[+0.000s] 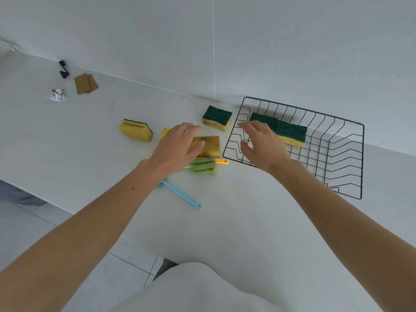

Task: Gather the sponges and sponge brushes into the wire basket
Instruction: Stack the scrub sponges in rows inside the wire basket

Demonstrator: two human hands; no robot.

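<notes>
On the white counter (225,210) against a pale wall, I see two green-topped sponges (290,131) already in the wire basket (351,158), my right hand (261,145) hovering spread-fingered over its near end, while my left hand (177,145), fingers apart, settles onto the brown-stained sponge (210,145), probably next to go.

A pale desk (236,210) meets a plain white wall (292,41) beyond the hands; grey tiled floor (29,224) lies below-left.

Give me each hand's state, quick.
Left hand: open, fingers spread over the brown sponge, gripping nothing.
Right hand: open, empty, over the wire basket edge.
</notes>
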